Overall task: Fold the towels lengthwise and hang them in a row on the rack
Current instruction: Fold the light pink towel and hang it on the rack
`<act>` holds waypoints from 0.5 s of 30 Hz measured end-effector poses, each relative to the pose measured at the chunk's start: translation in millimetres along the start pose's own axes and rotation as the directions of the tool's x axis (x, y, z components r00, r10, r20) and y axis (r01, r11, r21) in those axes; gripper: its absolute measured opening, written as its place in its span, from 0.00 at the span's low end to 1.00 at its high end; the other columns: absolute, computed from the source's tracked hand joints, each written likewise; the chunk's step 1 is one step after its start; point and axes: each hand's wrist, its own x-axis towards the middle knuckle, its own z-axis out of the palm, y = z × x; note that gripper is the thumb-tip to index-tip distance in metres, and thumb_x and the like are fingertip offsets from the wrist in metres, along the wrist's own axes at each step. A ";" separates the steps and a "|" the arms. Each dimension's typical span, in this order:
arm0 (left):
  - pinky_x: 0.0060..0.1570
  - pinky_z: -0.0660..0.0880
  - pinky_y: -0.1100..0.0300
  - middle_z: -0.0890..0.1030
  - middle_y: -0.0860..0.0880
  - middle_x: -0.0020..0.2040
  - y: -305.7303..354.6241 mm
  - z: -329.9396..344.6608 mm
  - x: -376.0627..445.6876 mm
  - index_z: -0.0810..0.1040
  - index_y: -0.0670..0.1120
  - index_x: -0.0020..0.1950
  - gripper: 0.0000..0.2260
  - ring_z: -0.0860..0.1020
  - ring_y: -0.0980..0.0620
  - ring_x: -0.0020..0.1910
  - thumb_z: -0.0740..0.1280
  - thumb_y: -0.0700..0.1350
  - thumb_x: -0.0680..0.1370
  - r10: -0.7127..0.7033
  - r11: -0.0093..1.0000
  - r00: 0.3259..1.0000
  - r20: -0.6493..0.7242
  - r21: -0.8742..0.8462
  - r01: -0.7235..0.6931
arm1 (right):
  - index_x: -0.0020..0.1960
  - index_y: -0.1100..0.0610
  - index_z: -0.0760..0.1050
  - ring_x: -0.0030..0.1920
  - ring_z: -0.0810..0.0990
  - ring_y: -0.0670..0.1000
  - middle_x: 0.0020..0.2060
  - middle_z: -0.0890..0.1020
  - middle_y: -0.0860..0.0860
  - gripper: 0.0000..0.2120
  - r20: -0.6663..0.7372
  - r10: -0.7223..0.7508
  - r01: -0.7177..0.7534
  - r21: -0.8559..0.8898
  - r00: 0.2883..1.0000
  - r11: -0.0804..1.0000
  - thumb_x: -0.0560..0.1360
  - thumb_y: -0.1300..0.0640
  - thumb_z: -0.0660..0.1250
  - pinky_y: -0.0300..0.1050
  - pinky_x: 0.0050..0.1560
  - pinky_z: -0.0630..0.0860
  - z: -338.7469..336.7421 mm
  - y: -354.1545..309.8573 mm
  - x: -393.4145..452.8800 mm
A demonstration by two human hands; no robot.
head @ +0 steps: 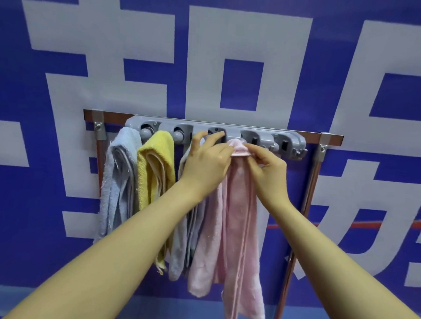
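A grey plastic rack (233,130) with several clip slots is fixed to a brown bar. A folded pale blue-grey towel (118,178) hangs at its left end, with a folded yellow towel (155,170) beside it. A grey towel (182,244) hangs in the third place, mostly behind my left arm. A folded pink towel (237,222) hangs down from the fourth place. My left hand (205,164) and my right hand (265,170) both pinch the pink towel's top fold just under the rack.
The brown bar (314,137) rests on metal brackets and two upright poles; the right pole (298,238) stands close to the pink towel. The rack's rightmost slot (283,144) holds nothing. A blue banner (63,51) with large white characters fills the background.
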 end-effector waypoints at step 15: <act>0.62 0.55 0.51 0.82 0.46 0.55 -13.4 -8.3 -17.7 0.79 0.42 0.58 0.22 0.77 0.47 0.60 0.55 0.49 0.70 0.036 0.974 0.978 0.205 -0.226 0.012 | 0.72 0.49 0.67 0.70 0.61 0.33 0.72 0.65 0.41 0.18 0.358 0.115 -0.158 0.092 0.927 0.983 0.83 0.52 0.51 0.24 0.66 0.57 12.1 6.2 6.8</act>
